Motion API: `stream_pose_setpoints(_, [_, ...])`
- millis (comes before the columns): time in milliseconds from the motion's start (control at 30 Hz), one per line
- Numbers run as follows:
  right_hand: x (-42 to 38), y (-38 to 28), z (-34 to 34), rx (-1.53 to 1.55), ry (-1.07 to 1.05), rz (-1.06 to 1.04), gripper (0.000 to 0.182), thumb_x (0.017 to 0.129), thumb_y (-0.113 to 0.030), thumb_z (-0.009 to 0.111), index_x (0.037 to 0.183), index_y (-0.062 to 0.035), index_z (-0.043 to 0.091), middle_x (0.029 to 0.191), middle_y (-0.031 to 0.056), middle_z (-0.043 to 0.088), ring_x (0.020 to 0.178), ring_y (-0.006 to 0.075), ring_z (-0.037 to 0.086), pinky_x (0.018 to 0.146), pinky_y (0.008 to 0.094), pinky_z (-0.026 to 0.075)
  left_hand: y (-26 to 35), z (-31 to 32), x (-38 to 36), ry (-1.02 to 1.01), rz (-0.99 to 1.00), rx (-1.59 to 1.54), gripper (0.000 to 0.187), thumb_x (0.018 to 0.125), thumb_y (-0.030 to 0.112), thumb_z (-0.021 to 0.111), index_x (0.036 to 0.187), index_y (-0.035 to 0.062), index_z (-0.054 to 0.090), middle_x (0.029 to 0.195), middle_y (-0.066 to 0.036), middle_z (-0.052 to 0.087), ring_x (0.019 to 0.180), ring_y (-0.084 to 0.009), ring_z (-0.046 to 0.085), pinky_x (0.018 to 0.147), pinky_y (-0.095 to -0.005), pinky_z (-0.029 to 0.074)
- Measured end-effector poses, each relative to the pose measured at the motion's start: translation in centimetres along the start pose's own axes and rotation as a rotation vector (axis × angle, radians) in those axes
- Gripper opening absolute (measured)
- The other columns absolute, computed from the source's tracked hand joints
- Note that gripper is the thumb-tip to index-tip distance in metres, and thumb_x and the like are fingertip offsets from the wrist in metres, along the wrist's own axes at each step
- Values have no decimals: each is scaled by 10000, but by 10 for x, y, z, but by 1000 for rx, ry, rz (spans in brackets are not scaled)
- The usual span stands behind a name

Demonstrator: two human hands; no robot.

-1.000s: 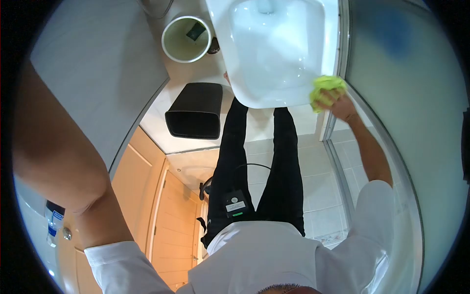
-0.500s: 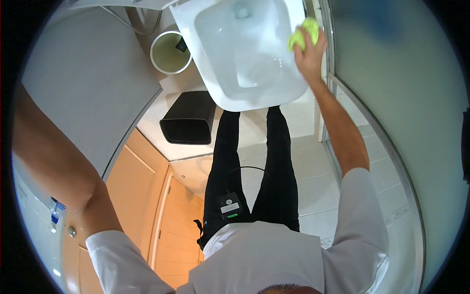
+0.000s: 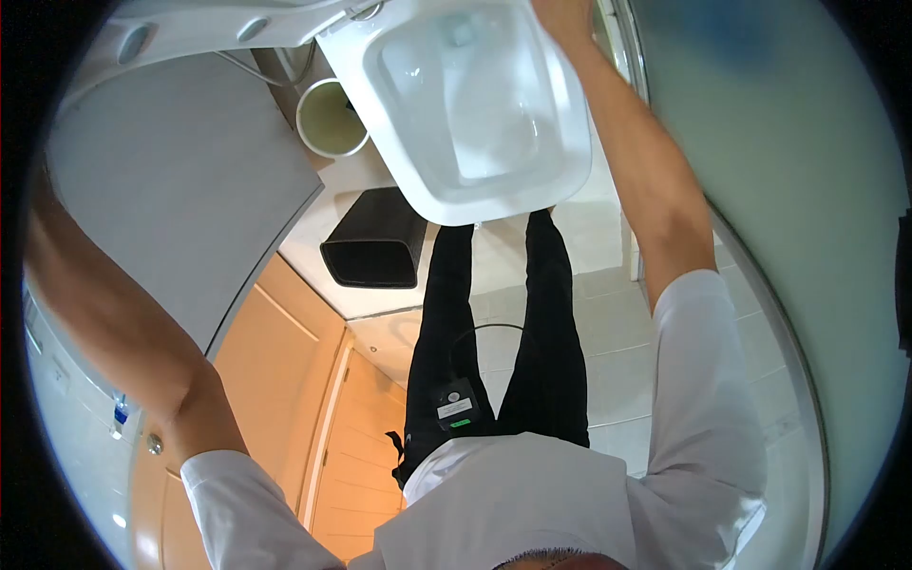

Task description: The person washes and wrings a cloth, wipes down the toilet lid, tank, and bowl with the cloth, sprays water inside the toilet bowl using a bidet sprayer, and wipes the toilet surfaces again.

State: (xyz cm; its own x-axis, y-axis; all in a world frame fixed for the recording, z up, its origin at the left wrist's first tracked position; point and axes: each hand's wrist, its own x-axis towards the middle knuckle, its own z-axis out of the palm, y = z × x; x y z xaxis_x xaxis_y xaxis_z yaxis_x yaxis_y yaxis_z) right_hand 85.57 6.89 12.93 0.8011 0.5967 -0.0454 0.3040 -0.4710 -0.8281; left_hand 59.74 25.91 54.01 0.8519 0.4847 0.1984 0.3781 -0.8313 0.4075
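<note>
A white toilet bowl [image 3: 570, 142] with an empty basin shows at the top centre. My right hand [image 3: 565, 17] is at the top edge of the picture, beside the bowl's right rear rim; its fingers are cut off, so what it holds cannot be seen. The yellow-green cloth is out of sight. My left forearm reaches up along the left side, and my left hand lies outside the picture. A raised white seat or lid [image 3: 190, 38] spans the upper left.
A black bin [image 3: 375, 237] and a round pale bucket [image 3: 332, 119] stand left of the bowl. A grey panel [image 3: 171, 171] fills the left side. To the right is a frosted glass panel [image 3: 760, 171] with a metal rail. An orange-brown door [image 3: 275, 351] shows at lower left.
My right hand has moved up toward the back of the bowl, taking the cloth out of view. More of the white seat or lid shows at upper left, and the view has shifted slightly.
</note>
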Motion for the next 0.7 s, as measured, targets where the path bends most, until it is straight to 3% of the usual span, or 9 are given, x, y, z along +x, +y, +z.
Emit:
stream_pose_setpoints(67, [-45,-7,-19,-751,-60,-503,765,814,-205,791,1493,-64,467,1460,243,470,1327,450,447,1105,552,390,2,-3,-1,18,7,-2,396,1015,429,650,1135,67,759,845,-77,754,704,-151,687,629,-270,548])
stream_pose_setpoints(167, [-60,2,-27,-796,-151,-707,735,801,-263,787,1466,-95,525,1482,226,466,1336,434,455,1088,549,412,4,1,-1,28,3,-10,395,1015,427,650,1135,67,759,847,-78,755,706,-151,687,630,-270,547])
stream_pose_setpoints(200, [-51,-24,-25,-616,-144,-531,759,760,-221,796,1462,-95,534,1500,219,460,1339,440,452,1092,563,412,3,2,-1,32,-2,-19,394,1015,427,651,1135,67,759,847,-78,755,706,-151,687,630,-270,547])
stream_pose_setpoints(333, [-35,-30,17,-835,80,-394,824,671,-100,833,1441,-114,540,1503,211,447,1339,445,447,1106,543,414,2,13,2,60,-8,-49,392,1015,424,652,1136,68,760,850,-78,756,707,-151,688,631,-269,547])
stream_pose_setpoints(433, [-50,-33,-6,-743,-91,-244,824,709,-194,833,1467,-131,516,1543,198,409,1362,440,423,1100,549,417,-2,6,2,92,1,-63,390,1015,423,652,1137,68,760,851,-79,756,709,-151,688,631,-269,547])
stream_pose_setpoints(467, [-56,-44,-10,-746,-131,-43,822,731,-208,837,1483,-165,509,1585,158,370,1387,406,402,1117,560,403,-3,3,3,99,3,-71,390,1015,422,652,1137,69,760,852,-79,756,709,-151,688,632,-269,547])
stream_pose_setpoints(533, [-89,-33,-25,-598,-23,-73,741,784,-114,780,1447,-96,450,1362,266,449,1252,462,434,1012,543,438,-6,-2,6,119,11,-76,388,1015,421,653,1138,69,760,853,-79,757,710,-151,688,632,-269,547])
stream_pose_setpoints(633, [-174,2,-56,-616,49,-27,767,755,-142,816,1412,-39,434,1255,266,458,1187,477,466,937,557,452,-8,-12,10,157,24,-96,387,1015,420,654,1138,69,760,854,-80,757,711,-151,689,633,-269,547])
stream_pose_setpoints(700, [-248,10,-89,-605,-16,109,789,741,-123,841,1420,-33,448,1324,306,463,1238,501,488,994,549,452,-6,-18,13,177,35,-114,386,1015,419,654,1139,69,760,856,-80,757,712,-151,689,633,-269,547])
